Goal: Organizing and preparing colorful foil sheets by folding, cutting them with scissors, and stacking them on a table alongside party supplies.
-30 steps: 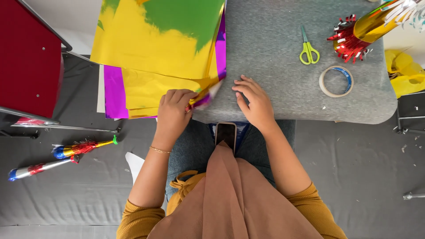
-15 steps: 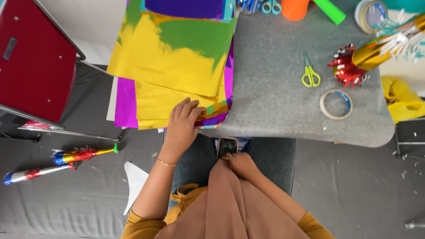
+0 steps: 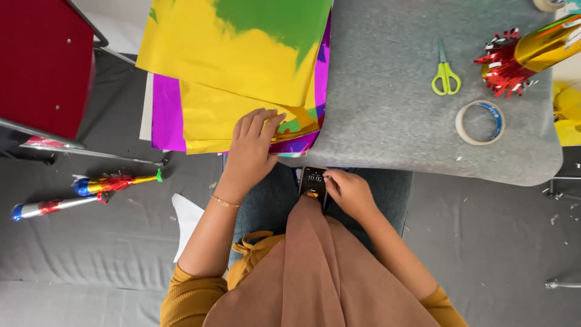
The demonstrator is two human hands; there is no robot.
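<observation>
Both hands bent: left hand (image 3: pixel 253 144) on foil sheets (image 3: pixel 236 66), right hand (image 3: pixel 348 192) touching phone (image 3: pixel 314 183).

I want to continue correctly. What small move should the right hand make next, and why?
Probably bring the right hand from the phone on the lap back to the foil sheets; only the left hand presses their corner now.

Just one head cam here: we're looking straight down, pretty close, over our lap and the grey table (image 3: pixel 387 109) edge.
</observation>
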